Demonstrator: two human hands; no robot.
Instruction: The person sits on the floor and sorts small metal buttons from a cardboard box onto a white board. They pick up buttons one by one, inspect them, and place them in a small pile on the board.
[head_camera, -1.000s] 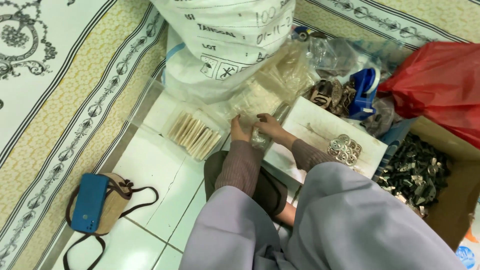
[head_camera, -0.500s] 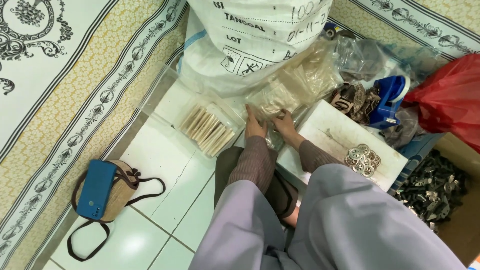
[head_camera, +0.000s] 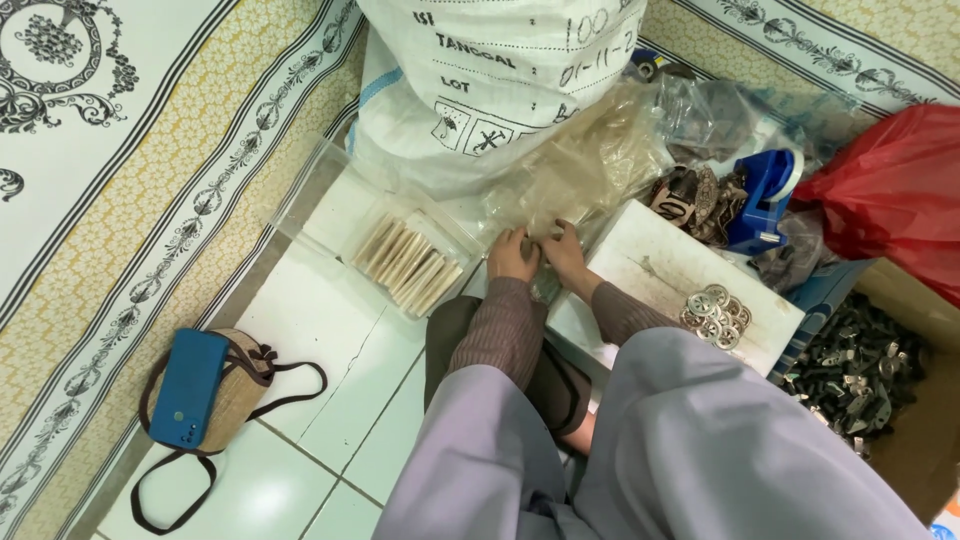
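Both hands meet in front of my knees on a crumpled clear plastic bag (head_camera: 575, 175) that lies against a big white sack (head_camera: 500, 80). My left hand (head_camera: 512, 256) pinches the bag's lower edge. Right beside it, almost touching, my right hand (head_camera: 566, 256) grips the same edge. What the fingers hold inside the plastic is hidden. To the left of the hands a clear plastic tray (head_camera: 320, 205) holds a row of flat beige packets (head_camera: 408, 264).
A white board (head_camera: 650, 265) at my right carries a cluster of round metal pieces (head_camera: 716, 315). Behind it are a blue tape dispenser (head_camera: 765, 190), a red plastic bag (head_camera: 890, 200) and a cardboard box of dark metal parts (head_camera: 850, 370). A blue phone (head_camera: 188, 387) lies on a small woven bag at left.
The view has shifted slightly, so everything sits a little further right in the picture. Both hands stay together on the clear plastic bag, with only small finger movement.
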